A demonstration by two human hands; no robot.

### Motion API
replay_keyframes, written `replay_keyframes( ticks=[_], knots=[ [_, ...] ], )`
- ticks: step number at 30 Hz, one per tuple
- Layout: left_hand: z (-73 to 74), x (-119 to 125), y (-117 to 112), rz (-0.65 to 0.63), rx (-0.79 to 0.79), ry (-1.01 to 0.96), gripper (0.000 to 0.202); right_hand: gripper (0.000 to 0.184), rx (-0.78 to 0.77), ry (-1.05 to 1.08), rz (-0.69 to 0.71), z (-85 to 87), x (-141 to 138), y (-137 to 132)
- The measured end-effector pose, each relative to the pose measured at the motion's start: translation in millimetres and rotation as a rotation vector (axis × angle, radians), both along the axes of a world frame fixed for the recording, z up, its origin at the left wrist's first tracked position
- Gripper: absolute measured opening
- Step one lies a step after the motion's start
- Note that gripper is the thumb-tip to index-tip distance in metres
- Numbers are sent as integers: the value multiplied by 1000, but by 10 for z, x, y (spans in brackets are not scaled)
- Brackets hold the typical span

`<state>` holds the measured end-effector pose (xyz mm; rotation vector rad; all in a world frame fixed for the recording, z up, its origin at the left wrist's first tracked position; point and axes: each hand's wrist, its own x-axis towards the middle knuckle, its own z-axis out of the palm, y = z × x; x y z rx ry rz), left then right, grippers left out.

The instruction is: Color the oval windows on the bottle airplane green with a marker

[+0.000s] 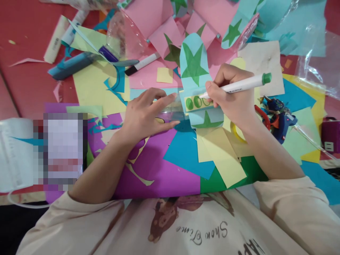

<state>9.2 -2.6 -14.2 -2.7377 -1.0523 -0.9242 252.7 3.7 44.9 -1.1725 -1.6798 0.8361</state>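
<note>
1. Right hand [233, 94]: closed in a pen grip on white-barrelled acrylic marker [244, 84], green end up and outward, nib down on or just by the strip.
2. Left hand [142, 115]: thumb and forefinger spread, clear plastic bottle [172, 114] between them; can't tell if they press on it. Hands apart from each other.
3. Step looks like colouring circles on yellow paper strip [193, 108]. First circle [189, 103] solid green, second [197, 101] part-filled, third [207, 102] outline only, partly behind the right fingers.
4. Doing it well, my judgement: light nib pressure, short strokes, edge first then middle, don't cross the outline. Bottle would likely roll, so brace it with the left. Keep right fingertips off fresh ink.
5. Strip position: between the hands, right of the left fingertips, just left of the right fingers, across light-blue paper panel [188, 84] with green stars above and below.
6. Under the forearms: purple sheet [170, 179], loose pale-yellow strips [228, 170].
</note>
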Motion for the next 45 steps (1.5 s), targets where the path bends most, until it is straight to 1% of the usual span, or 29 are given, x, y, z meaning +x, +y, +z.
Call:
replay_keyframes(
  ticks=[4,10,13,17,20,24,26,30,33,36,39,42,45],
  knots=[
    [-5,-6,3,-2,7,-3,66,33,9,-14,4,3,4,8],
    [-7,-14,-1,9,-31,7,65,39,21,-2,54,8,-10,20],
    [-6,-10,-6,11,-21,8,66,40,-22,0,69,-3,-11,19],
    [-7,-3,-11,2,-33,-7,67,47,-73,-17,81,6,-6,15],
    [-9,-2,-6,12,-38,-6,65,44,-66,22,59,15,3,15],
    [-13,-7,5,4,24,21,66,35,-16,105,49,-3,4,16],
    [-16,-11,5,10,13,30,65,34,2,118,54,-19,-1,14],
    [-22,-17,0,16,-56,8,65,33,14,76,37,-29,-3,4],
    [-31,-20,6,4,-34,-3,70,32,21,23,34,-17,3,-1],
    [-39,-27,13,-1,7,31,69,34,20,8,36,-3,3,1],
    [-34,-34,6,34,-47,65,65,38,6,6,32,1,-4,9],
    [-18,-34,-14,49,-123,48,61,43,-32,-18,38,-4,-7,16],
    [-11,-30,-24,54,-135,38,62,45,-67,-45,38,-3,-9,14]
  ],
)
